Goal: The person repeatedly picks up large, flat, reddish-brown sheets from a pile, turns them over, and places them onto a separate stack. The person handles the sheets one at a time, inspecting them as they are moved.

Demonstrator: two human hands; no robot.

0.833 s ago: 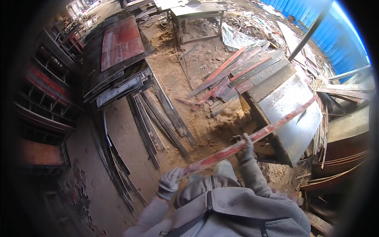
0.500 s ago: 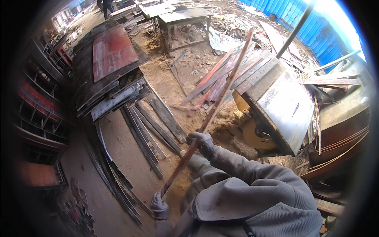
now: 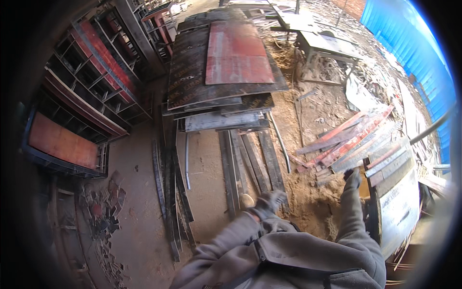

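Observation:
My left hand [image 3: 271, 203], in a grey glove, is in front of my body above the sandy ground, near the ends of several long dark boards [image 3: 273, 164]. Motion smears its fingers, and nothing long shows in it. My right arm reaches forward, and the gloved right hand [image 3: 353, 178] is beside the left edge of a saw table with a pale metal top [image 3: 397, 209]. Its thumb appears apart from the fingers, and it holds nothing I can see. Just beyond it, a loose heap of red and grey wooden strips [image 3: 344, 142] lies on the ground.
A tall stack of dark panels [image 3: 185, 86] bears a red board [image 3: 239, 60]. Framed red panels [image 3: 62, 142] stand at the left, near scattered small offcuts [image 3: 103, 216]. Another work table [image 3: 329, 48] stands farther back, and a blue metal fence [image 3: 409, 58] runs along the right.
Both hands held a long, narrow wooden strip; now neither shows it. My right hand has moved out toward the strip heap and the view has swung left. Which heaped strip it was, I cannot tell.

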